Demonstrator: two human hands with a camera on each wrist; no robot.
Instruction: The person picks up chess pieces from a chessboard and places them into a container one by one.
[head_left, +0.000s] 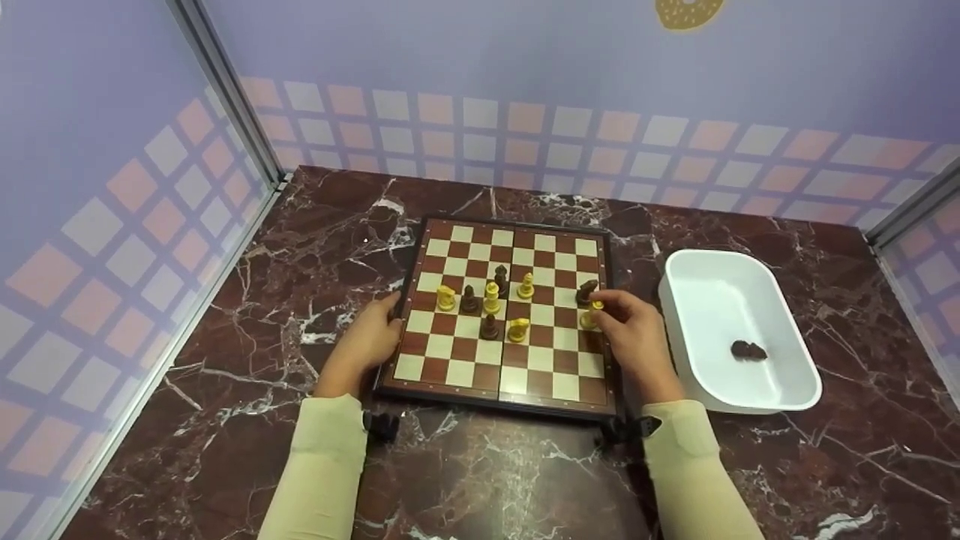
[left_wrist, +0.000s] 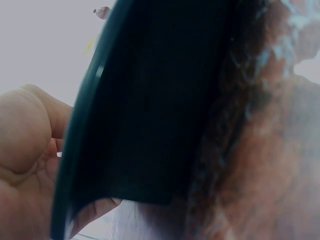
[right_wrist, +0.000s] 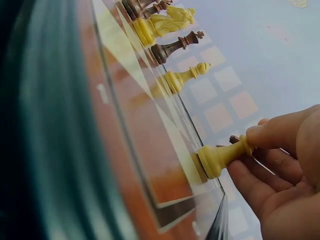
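My right hand [head_left: 637, 334] pinches the top of a yellow chess piece [right_wrist: 215, 159] between thumb and fingers, near the board's right edge. Its base is at the board surface; the fingers hide its top. Just behind it stands a dark chess piece [head_left: 586, 292]. At the left edge of the chessboard [head_left: 457, 373], my left hand [head_left: 367, 341] holds the rim, thumb on the upper side, as the left wrist view shows. Mid-board stand a yellow knight [head_left: 445, 298], another yellow knight [head_left: 518, 330], a yellow bishop [head_left: 526, 285] and several other upright pieces, among them a dark one [head_left: 490, 328].
To the right of the board is a white plastic tub [head_left: 750, 300] with dark pieces [head_left: 748, 350] lying in it. The marbled table [head_left: 285, 337] meets tiled-pattern walls [head_left: 480, 127] at the back and sides.
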